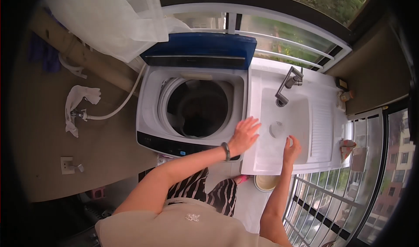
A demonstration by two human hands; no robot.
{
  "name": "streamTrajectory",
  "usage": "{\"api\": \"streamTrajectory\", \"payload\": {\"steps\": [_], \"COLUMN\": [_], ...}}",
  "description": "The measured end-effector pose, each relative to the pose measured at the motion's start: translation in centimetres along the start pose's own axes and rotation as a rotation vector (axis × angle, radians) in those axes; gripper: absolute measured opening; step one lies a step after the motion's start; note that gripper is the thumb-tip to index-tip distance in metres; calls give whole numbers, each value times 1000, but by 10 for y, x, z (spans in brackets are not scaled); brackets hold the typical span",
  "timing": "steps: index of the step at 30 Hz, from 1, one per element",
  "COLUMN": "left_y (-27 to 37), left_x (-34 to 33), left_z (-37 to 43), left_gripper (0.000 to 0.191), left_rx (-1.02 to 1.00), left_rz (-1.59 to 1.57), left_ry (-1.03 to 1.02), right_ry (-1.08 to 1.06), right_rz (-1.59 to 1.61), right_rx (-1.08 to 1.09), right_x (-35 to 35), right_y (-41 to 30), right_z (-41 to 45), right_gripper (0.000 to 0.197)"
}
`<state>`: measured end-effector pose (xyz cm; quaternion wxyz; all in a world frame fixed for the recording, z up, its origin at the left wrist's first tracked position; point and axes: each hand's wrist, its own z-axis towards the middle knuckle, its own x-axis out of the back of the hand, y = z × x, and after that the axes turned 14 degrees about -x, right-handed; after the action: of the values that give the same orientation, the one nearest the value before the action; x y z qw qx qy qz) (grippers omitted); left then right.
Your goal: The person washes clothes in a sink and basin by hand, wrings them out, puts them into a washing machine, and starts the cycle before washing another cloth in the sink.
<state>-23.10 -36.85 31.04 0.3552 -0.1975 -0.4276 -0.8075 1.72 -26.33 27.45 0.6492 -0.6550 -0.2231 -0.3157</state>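
My left hand (245, 135), with a dark bangle on the wrist, is raised near the right front edge of the washing machine (193, 71), beside the white sink. Its fingers are spread and it holds nothing. Over the front of the sink basin (268, 152) is my right hand (292, 149), fingers slightly curled and apart, with nothing visible in it. The machine's blue lid (203, 47) stands up, and dark contents that I cannot make out lie in the drum (198, 109). A grey faucet (286, 86) reaches over the basin. A round white drain piece (276, 129) lies in the basin.
A ribbed washboard (321, 132) is on the sink's right side, with a cloth (347, 149) at its edge. A white curtain (131, 21) hangs at upper left. A hose (114, 113) runs from a wall tap to behind the machine. A bucket (265, 183) stands below the sink's front edge.
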Motion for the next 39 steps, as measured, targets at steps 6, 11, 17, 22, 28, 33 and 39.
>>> {"api": "streamTrajectory", "payload": {"steps": [6, 11, 17, 22, 28, 33, 39], "left_y": [-203, -241, -250, -225, -138, -107, -122], "left_x": [183, 210, 209, 215, 214, 203, 171], "left_z": [41, 57, 65, 42, -18, -70, -106], "left_gripper": [42, 39, 44, 44, 46, 55, 54], "left_rx": [84, 50, 115, 117, 77, 197, 307], "left_rz": [587, 666, 774, 665, 532, 337, 323], "left_ry": [300, 246, 107, 148, 65, -202, -236], "right_ry": [-207, -342, -384, -453, -562, -642, -697], "right_rz": [31, 48, 48, 89, 182, 268, 208], "right_rx": [169, 162, 206, 270, 226, 210, 253], "right_x": [-65, -73, -53, -36, -9, -15, -24], "right_y": [-116, -166, -181, -192, -177, -168, -188], "right_z": [-97, -143, -137, -140, -147, -156, -181], "right_gripper": [14, 12, 13, 14, 15, 17, 20]}}
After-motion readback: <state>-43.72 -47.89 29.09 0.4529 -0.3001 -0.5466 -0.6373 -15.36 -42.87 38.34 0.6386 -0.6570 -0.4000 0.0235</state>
